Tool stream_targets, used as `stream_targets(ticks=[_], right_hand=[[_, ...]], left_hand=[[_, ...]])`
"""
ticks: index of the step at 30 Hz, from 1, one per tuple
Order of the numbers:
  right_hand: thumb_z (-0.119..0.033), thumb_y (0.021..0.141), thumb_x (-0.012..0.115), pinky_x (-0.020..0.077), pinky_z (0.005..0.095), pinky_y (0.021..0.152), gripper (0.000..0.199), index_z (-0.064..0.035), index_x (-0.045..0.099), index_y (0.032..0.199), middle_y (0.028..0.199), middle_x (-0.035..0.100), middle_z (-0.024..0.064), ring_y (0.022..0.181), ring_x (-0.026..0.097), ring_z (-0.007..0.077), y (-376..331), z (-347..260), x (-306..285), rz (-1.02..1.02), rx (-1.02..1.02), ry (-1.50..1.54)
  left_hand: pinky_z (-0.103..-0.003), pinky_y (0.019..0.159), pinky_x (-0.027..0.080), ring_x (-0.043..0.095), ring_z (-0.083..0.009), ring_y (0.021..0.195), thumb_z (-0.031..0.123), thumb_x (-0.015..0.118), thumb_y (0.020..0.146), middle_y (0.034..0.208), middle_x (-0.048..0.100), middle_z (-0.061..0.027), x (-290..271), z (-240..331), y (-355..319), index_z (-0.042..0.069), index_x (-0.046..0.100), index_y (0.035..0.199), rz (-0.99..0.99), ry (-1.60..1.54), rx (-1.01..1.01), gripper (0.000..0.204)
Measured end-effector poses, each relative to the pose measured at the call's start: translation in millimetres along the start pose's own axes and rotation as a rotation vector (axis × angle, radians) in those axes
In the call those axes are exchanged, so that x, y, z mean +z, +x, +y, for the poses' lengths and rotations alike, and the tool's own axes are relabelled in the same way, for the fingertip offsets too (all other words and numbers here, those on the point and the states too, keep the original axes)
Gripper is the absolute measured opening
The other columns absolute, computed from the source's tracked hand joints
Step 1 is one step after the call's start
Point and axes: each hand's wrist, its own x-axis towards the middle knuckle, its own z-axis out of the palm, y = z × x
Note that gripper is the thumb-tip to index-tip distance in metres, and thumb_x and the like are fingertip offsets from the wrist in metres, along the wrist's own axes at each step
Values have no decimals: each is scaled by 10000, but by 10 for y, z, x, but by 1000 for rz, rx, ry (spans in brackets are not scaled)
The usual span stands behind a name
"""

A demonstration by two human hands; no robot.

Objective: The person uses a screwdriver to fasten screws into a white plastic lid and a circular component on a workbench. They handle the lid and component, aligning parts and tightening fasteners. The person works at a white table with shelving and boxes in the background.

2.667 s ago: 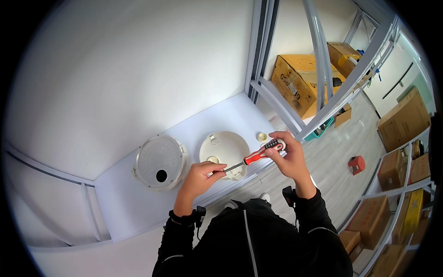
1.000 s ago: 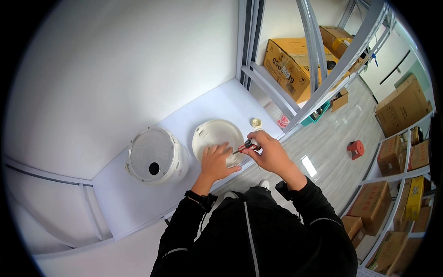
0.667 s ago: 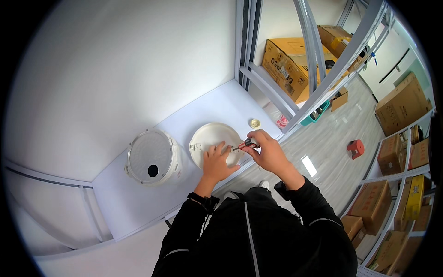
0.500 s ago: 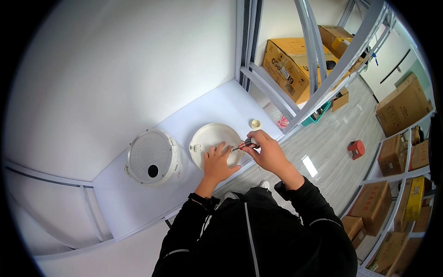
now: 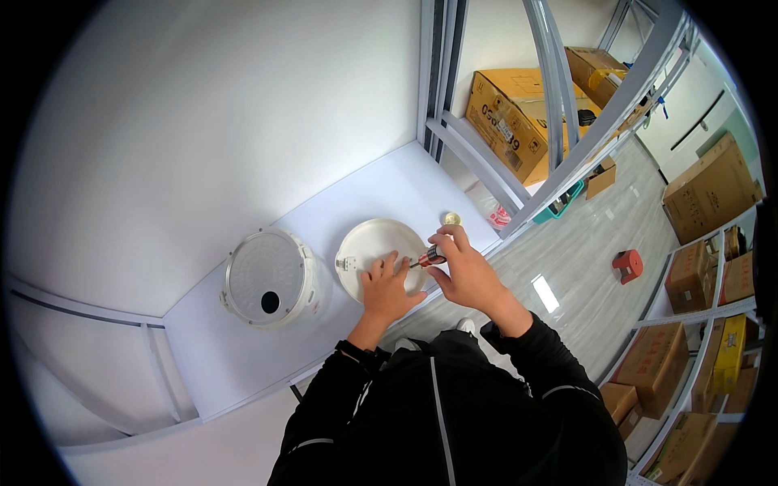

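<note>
A round, shallow cream-white lid (image 5: 371, 235) lies hollow side up on the white table, with a small latch-like fitting (image 5: 346, 264) at its left edge. My left hand (image 5: 387, 292) rests over the lid's near part, fingers spread and its fingertips by the inner right side. In my right hand (image 5: 470, 274) is a red-and-black screwdriver (image 5: 433, 256), gripped by its handle over the lid's right rim. Its shaft points left toward my left fingertips; what the tip touches is too small to make out.
Left of the lid stands a white drum-shaped container (image 5: 258, 263) with a dark round hole in its top. A small cream cup-like piece (image 5: 451, 219) sits behind my right hand. Grey frame posts (image 5: 486, 162) rise at the table's right end, beside a yellow carton (image 5: 519, 117).
My right fingers have shifted on the screwdriver's handle, and the handle sits slightly lower and further left. My left hand stays on the lid, its fingers slightly moved.
</note>
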Motion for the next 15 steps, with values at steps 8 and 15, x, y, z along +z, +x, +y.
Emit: stream_targets(ticks=[8,15], right_hand=[[-312,926,786,557,426,603,487,-42,626,1298,970,697,180,801,737,353,147,-200,-92,-124,240,-411],[-408,938,763,544,444,550,530,-25,604,1269,864,720,150,636,711,351,97,-82,41,154,-14,-325]], left_hand=[[-515,993,363,458,-300,1322,563,839,708,1563,511,-82,-1,14,13,133,681,1415,34,12,19,842],[-510,1005,361,456,-302,1329,549,844,709,1564,516,-86,-34,42,27,130,695,1404,34,2,18,826]])
